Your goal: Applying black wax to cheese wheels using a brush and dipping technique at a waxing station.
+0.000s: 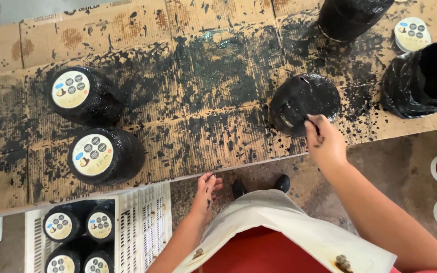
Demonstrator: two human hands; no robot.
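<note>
**Brushing black coating onto a round block at the counter's edge**

Standing over the cardboard-covered counter, the person reaches out with the right hand, its grip closed around a small dark tool whose shape is too hidden to make out. The tool's tip touches the near edge of a round black-coated block, which sits on the cardboard close to the counter's front edge, right of centre. The left hand hangs below the counter edge with fingers loosely spread and stained black, holding nothing.

On the left side of the counter stand two finished black blocks with round pale labels on top, one behind the other. Below them, a white plastic crate holds four more labelled blocks. At the far right lies a black plastic bag, open toward the centre, with another labelled round just behind it. The person wears a stained white apron, and dark shoes show on the floor beneath.
</note>
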